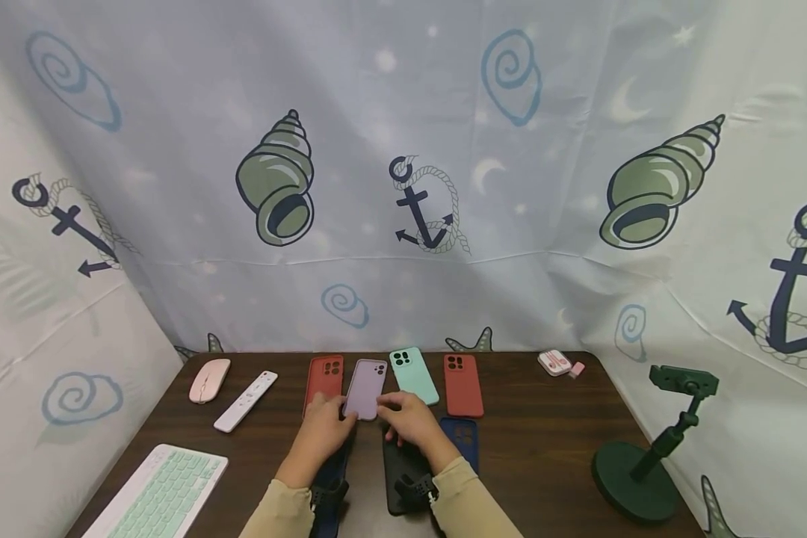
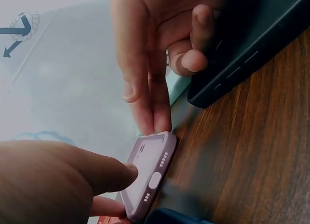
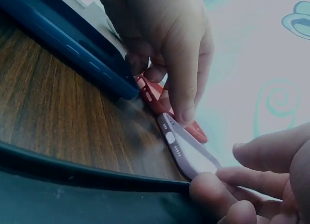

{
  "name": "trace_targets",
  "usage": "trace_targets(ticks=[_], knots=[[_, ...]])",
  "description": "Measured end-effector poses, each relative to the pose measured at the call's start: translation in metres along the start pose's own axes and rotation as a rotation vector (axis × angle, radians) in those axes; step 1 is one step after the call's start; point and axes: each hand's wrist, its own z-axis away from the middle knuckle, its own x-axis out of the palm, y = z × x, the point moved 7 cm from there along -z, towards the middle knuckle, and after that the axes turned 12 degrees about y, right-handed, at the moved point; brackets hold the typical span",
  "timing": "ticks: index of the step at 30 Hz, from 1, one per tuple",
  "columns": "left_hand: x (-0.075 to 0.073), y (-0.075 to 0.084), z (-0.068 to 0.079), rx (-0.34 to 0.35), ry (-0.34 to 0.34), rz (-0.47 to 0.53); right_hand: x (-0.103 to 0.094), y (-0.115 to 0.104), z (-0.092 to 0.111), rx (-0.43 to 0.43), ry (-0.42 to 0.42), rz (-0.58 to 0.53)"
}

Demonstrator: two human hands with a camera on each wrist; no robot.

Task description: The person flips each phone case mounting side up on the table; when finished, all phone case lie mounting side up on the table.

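The left hand (image 1: 323,424) pinches the near-left corner of a lilac phone case (image 1: 366,385), thumb above it; the right hand (image 1: 413,422), fingers extended and loose, touches the near-right corner. It is one of seven cases, lying near the middle of the counter's (image 1: 531,448) far edge: hollow side up, round-cornered, camera cutouts at its far-right corner, an oblong opening between small round holes along its near end. Around it lie two red cases (image 1: 464,385), one mint case (image 1: 413,376), one black case (image 1: 401,476), one blue case (image 1: 467,439) and one dark blue case (image 1: 333,472). Farther out, one mouse (image 1: 210,381) sits at the counter's far-left corner, then one remote (image 1: 246,401) and, along the left edge, one keyboard (image 1: 164,493). One earbud case (image 1: 554,363) and one pink piece (image 1: 577,370) lie at the far-right corner; one green stand (image 1: 635,482) occupies the right edge.
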Motion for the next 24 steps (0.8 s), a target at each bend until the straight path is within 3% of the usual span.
trace_targets(ticks=[5, 8, 14, 19, 24], knots=[[-0.006, 0.004, -0.002, 0.013, 0.08, 0.074, -0.006, -0.005, 0.0, -0.014, 0.013, -0.07], [-0.014, 0.011, -0.005, -0.003, 0.099, 0.228, -0.012, -0.011, -0.001, -0.022, 0.022, -0.116], [-0.026, 0.038, -0.005, -0.067, 0.036, 0.535, -0.035, -0.017, -0.007, -0.055, 0.081, -0.079], [-0.009, 0.058, -0.006, -0.081, -0.063, 0.593, -0.059, -0.007, -0.014, -0.064, 0.154, -0.008], [0.014, 0.079, -0.011, -0.083, -0.11, 0.607, -0.081, 0.007, -0.016, -0.072, 0.22, 0.046]])
